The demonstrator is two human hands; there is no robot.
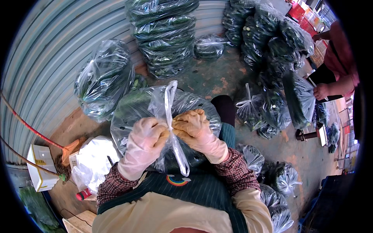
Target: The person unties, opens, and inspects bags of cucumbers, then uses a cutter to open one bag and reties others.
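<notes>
Before my lap is a large clear plastic bag point(131, 107) with dark green vegetables inside, which look like cucumbers. A white plastic tie point(172, 99) runs across the gathered top of the bag, its loops sticking out above and below my fingers. My left hand point(145, 142), in a pale thin glove, pinches the tie and gathered plastic from the left side. From the right, my right hand point(193, 128), gloved the same way, closes on the tie at the same spot. The two hands nearly meet at the knot, and the fingertips are partly hidden.
Stacked bags of cucumbers point(166, 38) stand against the corrugated metal wall point(72, 26). Another full bag point(103, 78) leans at left. More bags point(271, 38) are heaped at right, where a co-worker's hand point(322, 91) holds one. White plastic bags point(94, 160) and a foam box point(42, 167) lie at lower left.
</notes>
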